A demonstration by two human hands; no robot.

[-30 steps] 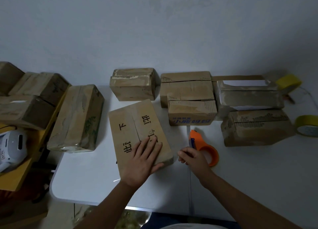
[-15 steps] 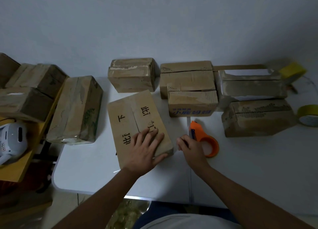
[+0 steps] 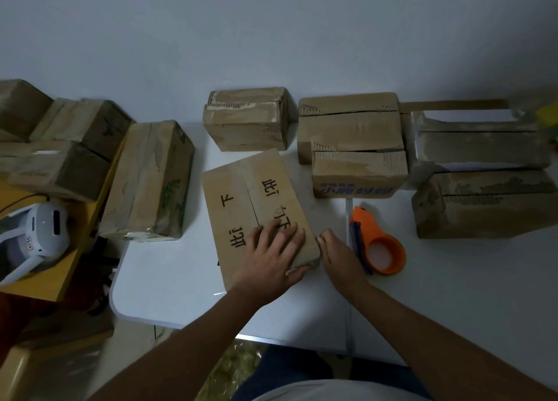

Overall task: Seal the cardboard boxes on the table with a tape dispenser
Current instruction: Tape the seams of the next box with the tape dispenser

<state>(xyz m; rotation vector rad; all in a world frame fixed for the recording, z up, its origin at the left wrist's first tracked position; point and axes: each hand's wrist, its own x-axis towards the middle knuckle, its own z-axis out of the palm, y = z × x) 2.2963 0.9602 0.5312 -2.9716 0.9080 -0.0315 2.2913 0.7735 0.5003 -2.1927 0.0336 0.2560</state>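
Note:
A flat cardboard box (image 3: pixel 241 201) with black printed characters lies on the white table (image 3: pixel 169 280) in front of me. My left hand (image 3: pixel 271 256) rests flat on its near right part, fingers spread. My right hand (image 3: pixel 335 256) touches the box's right near corner with its fingertips and holds nothing. An orange tape dispenser (image 3: pixel 377 240) lies on the table just right of my right hand, apart from it.
Several more cardboard boxes stand along the wall: one at the back centre (image 3: pixel 247 120), a stack (image 3: pixel 356 153) and larger ones at the right (image 3: pixel 483 201). A long box (image 3: pixel 151 180) overhangs the left edge. A white device (image 3: pixel 33 234) sits on a yellow side table.
My right hand has moved left, away from the tape dispenser, to the box's right corner. My left hand stays on the box. The view has shifted slightly.

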